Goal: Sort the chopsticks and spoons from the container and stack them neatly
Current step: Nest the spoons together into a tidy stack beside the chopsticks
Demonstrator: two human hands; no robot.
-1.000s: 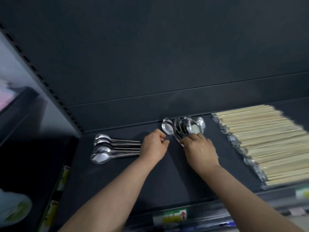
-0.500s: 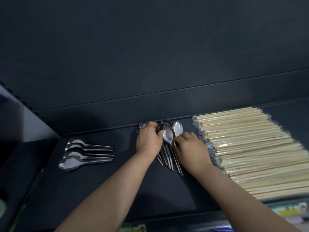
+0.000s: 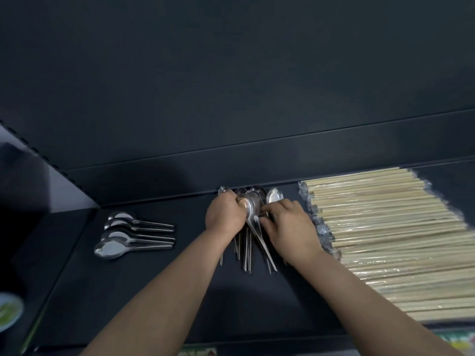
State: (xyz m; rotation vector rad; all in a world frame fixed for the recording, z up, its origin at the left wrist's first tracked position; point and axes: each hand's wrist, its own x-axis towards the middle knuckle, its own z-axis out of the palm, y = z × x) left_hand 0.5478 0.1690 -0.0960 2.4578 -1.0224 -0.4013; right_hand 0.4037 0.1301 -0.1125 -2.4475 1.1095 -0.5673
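Observation:
A bunch of steel spoons point(image 3: 253, 227) lies in the middle of the dark shelf point(image 3: 154, 291), bowls toward the back wall, handles fanned toward me. My left hand point(image 3: 223, 214) closes around the bowls on the left side. My right hand point(image 3: 288, 227) presses its fingers on the spoons from the right. One spoon rests on top between both hands. A second group of several spoons point(image 3: 128, 233) lies at the left, handles pointing right. A wide layer of wrapped wooden chopsticks point(image 3: 385, 227) covers the right part of the shelf.
The shelf's back wall point(image 3: 231, 111) rises just behind the spoon bowls. A side panel point(image 3: 64, 181) closes the shelf at the left. Price labels point(image 3: 198, 352) line the front edge. A pale round object point(image 3: 9, 312) sits at the far left, below the shelf.
Both hands have gathered the middle spoons closer, and the handles now show fanned out below my palms. The camera view has shifted, so everything sits further left than a second ago.

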